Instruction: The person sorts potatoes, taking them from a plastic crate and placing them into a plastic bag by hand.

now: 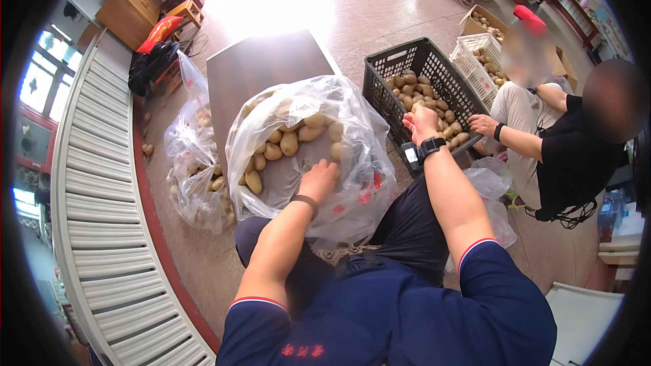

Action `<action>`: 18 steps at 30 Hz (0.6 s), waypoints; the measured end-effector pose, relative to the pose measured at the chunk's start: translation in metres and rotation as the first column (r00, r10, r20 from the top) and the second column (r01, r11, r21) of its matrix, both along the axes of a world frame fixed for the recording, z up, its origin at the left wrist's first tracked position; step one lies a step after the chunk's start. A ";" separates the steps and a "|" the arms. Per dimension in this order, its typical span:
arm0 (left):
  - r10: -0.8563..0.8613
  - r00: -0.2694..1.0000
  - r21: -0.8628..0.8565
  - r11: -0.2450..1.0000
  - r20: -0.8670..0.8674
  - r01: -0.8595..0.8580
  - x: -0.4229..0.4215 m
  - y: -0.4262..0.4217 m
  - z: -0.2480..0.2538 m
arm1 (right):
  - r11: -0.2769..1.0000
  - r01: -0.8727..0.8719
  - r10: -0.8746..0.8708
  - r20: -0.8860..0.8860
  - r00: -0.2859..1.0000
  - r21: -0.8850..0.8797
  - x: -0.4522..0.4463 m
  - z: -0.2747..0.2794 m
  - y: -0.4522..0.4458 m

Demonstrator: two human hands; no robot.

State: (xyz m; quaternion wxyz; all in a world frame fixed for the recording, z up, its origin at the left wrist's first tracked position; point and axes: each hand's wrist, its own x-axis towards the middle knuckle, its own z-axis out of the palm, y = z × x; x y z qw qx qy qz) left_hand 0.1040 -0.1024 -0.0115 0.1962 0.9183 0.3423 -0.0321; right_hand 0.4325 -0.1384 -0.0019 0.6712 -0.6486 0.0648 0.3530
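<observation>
Inside the open clear plastic bag, my left hand reaches toward the potatoes lying around its far side. Its fingers are blurred, and whether they hold a potato cannot be told. My right hand, with a black watch on the wrist, is over the near part of the black slatted crate. The fingers there are curled in, and anything within them is hidden. A heap of potatoes lies in this crate, around and beyond the right hand.
Another person sits at the right, one hand at the crate's edge. Beyond stand a white crate and a cardboard box with potatoes. A second plastic bag of potatoes is at left, beside a brown board and a white radiator.
</observation>
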 end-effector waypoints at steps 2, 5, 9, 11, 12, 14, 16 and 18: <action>-0.006 1.000 0.002 1.000 -0.015 0.006 -0.003 0.002 -0.003 | 0.981 -0.183 0.166 0.215 0.962 0.066 -0.014 0.000 0.006; 0.129 0.992 -0.133 0.983 -0.004 -0.128 -0.001 0.006 -0.004 | 0.937 -0.345 0.303 0.374 0.877 0.050 -0.050 0.022 0.008; 0.292 0.939 -0.200 0.946 0.183 -0.255 0.001 0.022 -0.014 | 0.855 -0.518 0.349 0.743 0.571 -0.004 -0.094 0.033 0.004; 0.413 0.860 -0.291 0.898 0.300 -0.330 0.006 0.025 -0.007 | 0.738 -0.650 0.501 0.791 0.350 -0.179 -0.114 0.060 -0.010; 0.404 0.862 -0.289 0.902 0.306 -0.320 0.009 0.028 -0.003 | 0.665 -0.712 0.524 0.821 0.228 -0.227 -0.121 0.056 -0.010; 0.663 0.693 -0.752 0.603 0.285 -0.267 0.012 0.032 0.006 | 0.592 -0.744 0.541 0.837 0.082 -0.310 -0.136 0.063 -0.017; 0.717 0.633 -0.842 0.507 0.293 -0.185 0.014 0.030 0.020 | 0.513 -0.763 0.547 0.835 -0.064 -0.395 -0.146 0.062 -0.023; 0.806 0.518 -0.929 0.365 0.288 -0.052 0.017 0.027 0.026 | 0.502 -0.730 0.530 0.832 -0.165 -0.464 -0.152 0.058 -0.025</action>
